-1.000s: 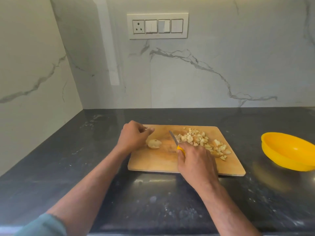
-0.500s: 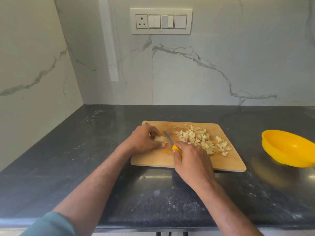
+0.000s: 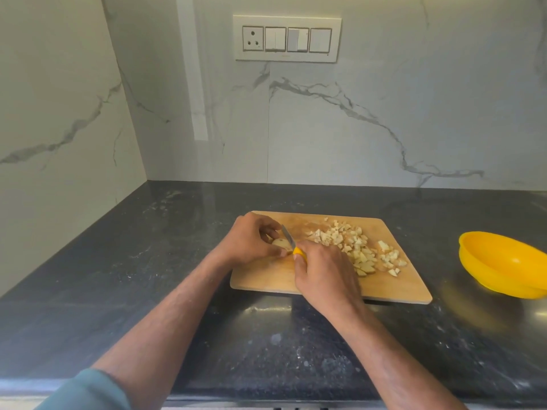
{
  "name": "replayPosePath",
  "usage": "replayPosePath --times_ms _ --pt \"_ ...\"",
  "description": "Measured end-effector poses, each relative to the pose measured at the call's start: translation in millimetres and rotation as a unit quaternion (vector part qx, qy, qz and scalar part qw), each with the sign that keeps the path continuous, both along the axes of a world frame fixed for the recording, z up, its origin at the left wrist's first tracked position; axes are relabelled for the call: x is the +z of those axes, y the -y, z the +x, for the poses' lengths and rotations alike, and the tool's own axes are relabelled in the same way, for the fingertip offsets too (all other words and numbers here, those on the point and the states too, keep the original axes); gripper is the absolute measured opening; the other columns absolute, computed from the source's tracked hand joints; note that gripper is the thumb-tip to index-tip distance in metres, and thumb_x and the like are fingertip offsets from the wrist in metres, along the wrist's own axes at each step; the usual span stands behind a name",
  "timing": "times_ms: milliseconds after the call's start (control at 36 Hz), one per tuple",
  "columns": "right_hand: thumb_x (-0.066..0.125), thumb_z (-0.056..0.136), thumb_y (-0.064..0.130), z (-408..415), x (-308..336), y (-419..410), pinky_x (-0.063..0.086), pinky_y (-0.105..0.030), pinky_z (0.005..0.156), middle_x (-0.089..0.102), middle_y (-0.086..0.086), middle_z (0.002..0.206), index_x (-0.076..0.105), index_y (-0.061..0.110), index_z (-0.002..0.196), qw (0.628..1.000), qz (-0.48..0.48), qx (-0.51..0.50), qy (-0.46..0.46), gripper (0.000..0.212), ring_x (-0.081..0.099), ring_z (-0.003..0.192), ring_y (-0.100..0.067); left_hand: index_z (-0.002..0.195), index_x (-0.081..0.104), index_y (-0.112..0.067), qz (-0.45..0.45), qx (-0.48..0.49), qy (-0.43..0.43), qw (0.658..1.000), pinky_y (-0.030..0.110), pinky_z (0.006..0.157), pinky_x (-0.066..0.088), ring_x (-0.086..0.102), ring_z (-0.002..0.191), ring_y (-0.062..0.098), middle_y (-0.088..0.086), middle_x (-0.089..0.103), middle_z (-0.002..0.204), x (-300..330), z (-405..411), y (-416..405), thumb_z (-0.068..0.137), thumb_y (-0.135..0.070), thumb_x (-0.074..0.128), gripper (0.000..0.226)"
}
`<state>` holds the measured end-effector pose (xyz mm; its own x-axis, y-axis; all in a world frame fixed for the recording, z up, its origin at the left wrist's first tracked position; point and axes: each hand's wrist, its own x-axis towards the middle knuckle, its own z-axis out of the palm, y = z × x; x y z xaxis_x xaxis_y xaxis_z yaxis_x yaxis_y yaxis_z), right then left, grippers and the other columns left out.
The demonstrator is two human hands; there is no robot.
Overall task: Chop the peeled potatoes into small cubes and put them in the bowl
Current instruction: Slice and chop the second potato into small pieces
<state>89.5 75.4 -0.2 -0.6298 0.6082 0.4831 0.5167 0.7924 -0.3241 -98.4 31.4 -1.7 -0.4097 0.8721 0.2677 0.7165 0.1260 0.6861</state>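
The chopping step is in hand. On the board [image 3: 393, 287], which lies on the counter [image 3: 177, 291] towards its back edge, the left hand [image 3: 251, 242] curls its fingers round a potato piece [image 3: 281, 244] near the board's left edge and holds it down. The right hand [image 3: 324, 272] is closed round the yellow handle of a knife [image 3: 291, 241], whose blade rests across the top of that piece. A heap of cubes [image 3: 355, 250] lies on the board's middle and right part, just beside the right hand. The bowl [image 3: 503, 261] sits on the counter near its right edge, apart from the board, and what shows of its inside looks bare, so by my reading none of the cubes has gone in yet.

The next move likely calls for pressing the blade straight down through the piece while the left fingertips stay tucked clear of the edge, then turning the slices for cross cuts.

No brand, label or readable writing shows; the switch plate [image 3: 287, 38] on the wall bears a tiny mark too small to read.
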Motion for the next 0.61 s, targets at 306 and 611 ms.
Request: replayPosePath --times_ms 306,611 --pt "0.050 0.102 0.032 -2 1 1 0.039 -0.016 0.059 0.072 0.004 0.093 0.063 0.023 0.127 0.999 -0.007 0.011 0.030 0.029 0.050 0.070 -0.010 0.109 0.077 -0.016 0.001 0.008 -0.013 1.000 0.010 0.071 0.052 0.063 0.076 -0.001 -0.007 0.072 0.091 2 6 0 0.071 -0.020 0.093 0.042" --pt "0.052 0.103 0.026 -1 4 9 0.045 -0.020 0.060 0.059 0.007 0.080 0.062 0.019 0.126 0.998 0.003 0.025 0.063 0.026 0.052 0.066 -0.011 0.107 0.079 -0.017 -0.005 0.028 -0.025 0.999 0.021 0.082 0.059 0.066 0.087 0.004 -0.005 0.073 0.094 1 10 -2 0.073 -0.020 0.091 0.036"
